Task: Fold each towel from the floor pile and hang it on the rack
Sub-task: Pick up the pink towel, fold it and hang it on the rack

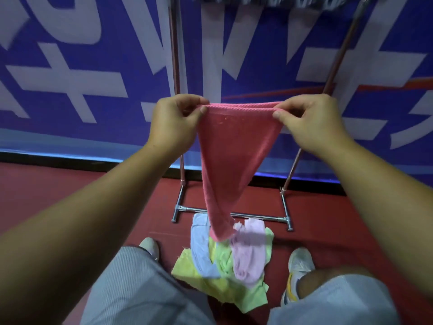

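Pink towel [234, 160] held up mid-frame, top edge stretched between left hand [174, 124] and right hand [309, 123], each grip pinching a corner. Folding barely begun, not hung. Floor pile [225, 261] at bottom centre: blue, green, lilac towels left. Rack [180, 207] top bar cut off at upper edge, blurred; hung towels unclear.

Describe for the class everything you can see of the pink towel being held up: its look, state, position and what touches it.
The pink towel is coral-pink cloth with a ribbed, woven look. It hangs in the air in front of the rack, its top edge stretched level between the left hand and the right hand, each pinching a corner. Below, it narrows to a drooping point whose tip hangs in front of the pile on the floor; whether it touches the pile cannot be told. It seems doubled lengthwise.
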Demonstrator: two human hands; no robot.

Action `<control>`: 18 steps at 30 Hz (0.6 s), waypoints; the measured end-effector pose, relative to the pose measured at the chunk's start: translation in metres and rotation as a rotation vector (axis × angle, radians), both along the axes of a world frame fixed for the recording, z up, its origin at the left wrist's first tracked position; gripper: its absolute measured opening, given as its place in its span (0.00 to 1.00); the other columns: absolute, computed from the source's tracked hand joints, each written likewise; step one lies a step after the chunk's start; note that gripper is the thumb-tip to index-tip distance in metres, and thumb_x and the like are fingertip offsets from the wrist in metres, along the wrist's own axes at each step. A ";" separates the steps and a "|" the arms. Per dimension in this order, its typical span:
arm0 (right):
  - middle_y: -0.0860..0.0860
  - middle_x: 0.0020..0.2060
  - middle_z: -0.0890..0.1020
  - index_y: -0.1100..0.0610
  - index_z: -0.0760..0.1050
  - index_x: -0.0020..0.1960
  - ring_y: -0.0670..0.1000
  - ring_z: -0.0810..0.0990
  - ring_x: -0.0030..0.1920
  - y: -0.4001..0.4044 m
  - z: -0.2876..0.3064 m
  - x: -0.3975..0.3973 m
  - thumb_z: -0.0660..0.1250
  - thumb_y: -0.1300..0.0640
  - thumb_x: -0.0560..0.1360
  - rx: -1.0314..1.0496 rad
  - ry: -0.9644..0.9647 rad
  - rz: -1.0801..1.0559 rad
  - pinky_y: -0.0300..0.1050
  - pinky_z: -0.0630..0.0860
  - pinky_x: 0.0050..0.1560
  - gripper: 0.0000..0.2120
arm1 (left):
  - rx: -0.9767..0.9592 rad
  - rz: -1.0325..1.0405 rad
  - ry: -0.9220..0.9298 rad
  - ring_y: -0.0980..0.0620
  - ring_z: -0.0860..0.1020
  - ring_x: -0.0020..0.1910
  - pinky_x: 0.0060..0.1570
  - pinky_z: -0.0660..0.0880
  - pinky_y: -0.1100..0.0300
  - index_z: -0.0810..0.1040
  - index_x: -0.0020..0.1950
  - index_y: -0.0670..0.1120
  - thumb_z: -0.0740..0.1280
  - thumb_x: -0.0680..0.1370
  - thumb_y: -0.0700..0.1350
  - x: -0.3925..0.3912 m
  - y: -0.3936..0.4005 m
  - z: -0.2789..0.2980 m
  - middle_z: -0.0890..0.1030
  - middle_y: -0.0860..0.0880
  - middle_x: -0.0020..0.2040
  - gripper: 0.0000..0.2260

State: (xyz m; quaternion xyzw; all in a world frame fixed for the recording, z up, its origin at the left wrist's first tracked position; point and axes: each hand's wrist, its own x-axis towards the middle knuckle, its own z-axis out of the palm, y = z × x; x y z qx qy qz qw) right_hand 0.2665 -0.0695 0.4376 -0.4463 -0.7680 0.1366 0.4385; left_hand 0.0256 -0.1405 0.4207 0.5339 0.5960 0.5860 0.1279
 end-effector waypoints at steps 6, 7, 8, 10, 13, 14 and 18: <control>0.44 0.36 0.81 0.53 0.82 0.44 0.44 0.78 0.38 -0.016 0.040 0.005 0.70 0.55 0.75 0.101 -0.057 -0.030 0.38 0.75 0.43 0.03 | 0.025 0.015 0.053 0.59 0.83 0.43 0.48 0.81 0.61 0.85 0.53 0.50 0.72 0.76 0.43 0.003 -0.008 0.047 0.85 0.55 0.44 0.07; 0.45 0.35 0.80 0.53 0.81 0.43 0.44 0.77 0.37 -0.017 0.045 0.005 0.70 0.55 0.76 0.121 -0.063 -0.037 0.38 0.74 0.43 0.04 | 0.017 0.011 0.040 0.59 0.83 0.45 0.49 0.81 0.60 0.85 0.53 0.50 0.72 0.76 0.43 0.004 -0.008 0.052 0.85 0.55 0.44 0.07; 0.45 0.35 0.79 0.53 0.81 0.43 0.44 0.77 0.37 -0.019 0.048 0.005 0.69 0.55 0.76 0.137 -0.065 -0.046 0.38 0.74 0.42 0.04 | 0.008 0.006 0.025 0.59 0.83 0.45 0.49 0.82 0.60 0.85 0.53 0.50 0.72 0.76 0.43 0.004 -0.009 0.055 0.85 0.55 0.44 0.07; 0.46 0.36 0.80 0.54 0.81 0.44 0.46 0.77 0.38 -0.022 0.054 0.006 0.69 0.54 0.76 0.137 -0.094 -0.056 0.39 0.73 0.43 0.04 | 0.001 0.011 0.004 0.59 0.83 0.43 0.46 0.82 0.62 0.85 0.52 0.50 0.72 0.76 0.43 0.005 -0.011 0.059 0.85 0.56 0.43 0.06; 0.48 0.37 0.81 0.55 0.82 0.45 0.48 0.78 0.40 -0.028 0.059 0.006 0.68 0.54 0.76 0.130 -0.140 -0.069 0.44 0.76 0.45 0.06 | -0.013 -0.016 0.007 0.62 0.82 0.40 0.43 0.80 0.63 0.85 0.51 0.50 0.72 0.76 0.42 0.006 -0.015 0.062 0.84 0.57 0.41 0.06; 0.48 0.37 0.81 0.55 0.82 0.45 0.48 0.78 0.40 -0.029 0.060 0.006 0.68 0.54 0.76 0.157 -0.126 -0.081 0.45 0.76 0.45 0.06 | -0.020 -0.028 0.021 0.62 0.81 0.39 0.43 0.79 0.64 0.85 0.51 0.49 0.72 0.77 0.42 0.006 -0.017 0.063 0.84 0.57 0.41 0.05; 0.48 0.38 0.83 0.55 0.83 0.44 0.49 0.80 0.41 -0.032 0.066 0.007 0.69 0.53 0.76 0.102 -0.174 -0.074 0.47 0.78 0.46 0.07 | -0.023 -0.034 0.030 0.62 0.81 0.39 0.41 0.78 0.66 0.85 0.52 0.48 0.71 0.77 0.41 0.008 -0.023 0.066 0.83 0.57 0.40 0.06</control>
